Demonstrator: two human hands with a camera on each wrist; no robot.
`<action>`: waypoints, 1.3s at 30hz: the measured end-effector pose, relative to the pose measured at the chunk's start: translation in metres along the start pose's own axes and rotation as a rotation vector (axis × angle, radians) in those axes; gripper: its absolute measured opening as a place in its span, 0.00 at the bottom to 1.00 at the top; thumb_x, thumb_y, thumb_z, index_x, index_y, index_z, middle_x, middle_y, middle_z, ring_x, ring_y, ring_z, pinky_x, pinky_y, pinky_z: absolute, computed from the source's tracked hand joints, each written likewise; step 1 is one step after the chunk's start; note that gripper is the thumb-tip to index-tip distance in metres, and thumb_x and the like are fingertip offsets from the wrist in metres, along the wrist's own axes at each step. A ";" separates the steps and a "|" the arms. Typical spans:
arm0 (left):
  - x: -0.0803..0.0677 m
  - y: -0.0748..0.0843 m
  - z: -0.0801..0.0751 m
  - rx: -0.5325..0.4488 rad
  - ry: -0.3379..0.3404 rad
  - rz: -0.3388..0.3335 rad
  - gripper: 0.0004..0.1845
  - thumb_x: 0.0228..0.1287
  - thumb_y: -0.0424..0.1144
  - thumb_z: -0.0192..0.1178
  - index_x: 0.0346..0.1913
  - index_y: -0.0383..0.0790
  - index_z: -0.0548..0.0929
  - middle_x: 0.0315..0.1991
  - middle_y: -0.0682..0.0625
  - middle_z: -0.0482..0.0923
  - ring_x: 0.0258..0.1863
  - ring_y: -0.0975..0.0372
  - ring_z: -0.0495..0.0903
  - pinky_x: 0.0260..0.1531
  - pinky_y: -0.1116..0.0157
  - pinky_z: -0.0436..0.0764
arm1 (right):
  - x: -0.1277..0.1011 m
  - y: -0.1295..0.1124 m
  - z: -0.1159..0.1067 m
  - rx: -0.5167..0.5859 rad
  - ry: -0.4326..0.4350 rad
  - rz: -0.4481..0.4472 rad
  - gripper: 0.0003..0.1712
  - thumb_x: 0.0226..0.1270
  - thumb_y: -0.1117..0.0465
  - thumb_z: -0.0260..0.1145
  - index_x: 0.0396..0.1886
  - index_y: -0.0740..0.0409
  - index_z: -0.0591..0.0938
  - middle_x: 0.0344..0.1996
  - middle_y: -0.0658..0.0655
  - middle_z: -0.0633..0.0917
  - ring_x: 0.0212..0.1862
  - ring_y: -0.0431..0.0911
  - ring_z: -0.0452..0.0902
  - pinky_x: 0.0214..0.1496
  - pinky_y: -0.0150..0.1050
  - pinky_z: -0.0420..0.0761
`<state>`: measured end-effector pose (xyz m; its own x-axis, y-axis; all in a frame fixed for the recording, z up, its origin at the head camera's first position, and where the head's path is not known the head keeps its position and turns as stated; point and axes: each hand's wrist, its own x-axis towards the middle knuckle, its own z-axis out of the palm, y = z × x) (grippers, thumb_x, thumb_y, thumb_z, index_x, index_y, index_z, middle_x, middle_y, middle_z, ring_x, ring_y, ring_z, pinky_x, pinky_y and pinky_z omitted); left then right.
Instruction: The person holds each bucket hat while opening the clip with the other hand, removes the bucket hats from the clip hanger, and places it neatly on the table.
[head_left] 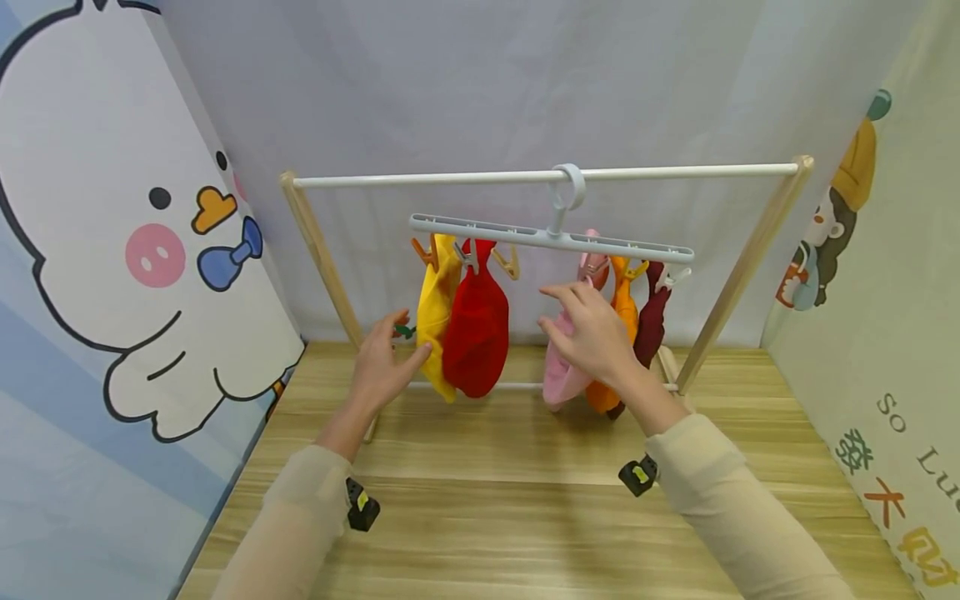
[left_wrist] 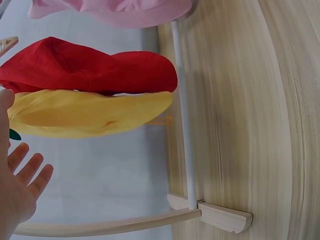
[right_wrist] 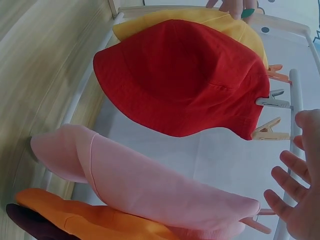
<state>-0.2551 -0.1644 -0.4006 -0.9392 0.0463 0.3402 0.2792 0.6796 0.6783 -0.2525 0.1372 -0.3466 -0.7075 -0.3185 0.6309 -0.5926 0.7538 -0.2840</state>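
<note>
Several cloth bucket hats hang by clothespins from a light grey clip hanger (head_left: pixel 480 229), which tilts down to the right. A yellow hat (head_left: pixel 432 312) and a red hat (head_left: pixel 477 333) hang at its left. A pink hat (right_wrist: pixel 150 172), an orange hat (head_left: pixel 627 304) and a maroon hat (head_left: pixel 651 325) are at its right. My left hand (head_left: pixel 382 362) is beside the yellow hat, fingers spread and thumb near the cloth; whether it touches is unclear. In front of the pink hat is my right hand (head_left: pixel 596 329), its fingers parted and holding nothing, below the hanger bar.
The hanger's hook sits on the white rail (head_left: pixel 690 172) of a rack with wooden posts (head_left: pixel 322 258). A lower white bar (left_wrist: pixel 184 120) runs near the wood-grain tabletop (head_left: pixel 480 517). Printed cartoon panels (head_left: pixel 97 208) stand at the sides, a pale cloth behind.
</note>
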 end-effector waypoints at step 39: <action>0.004 0.010 0.028 -0.143 0.200 0.004 0.21 0.54 0.37 0.63 0.51 0.34 0.76 0.39 0.39 0.81 0.34 0.53 0.82 0.31 0.60 0.82 | 0.020 -0.022 0.024 0.064 -0.020 0.038 0.23 0.60 0.52 0.64 0.54 0.55 0.77 0.44 0.56 0.80 0.45 0.47 0.76 0.38 0.39 0.78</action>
<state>-0.2618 -0.1369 -0.4105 -0.8837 -0.1065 0.4557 0.3220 0.5682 0.7572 -0.2631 0.1009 -0.3447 -0.7369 -0.3022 0.6047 -0.5885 0.7271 -0.3536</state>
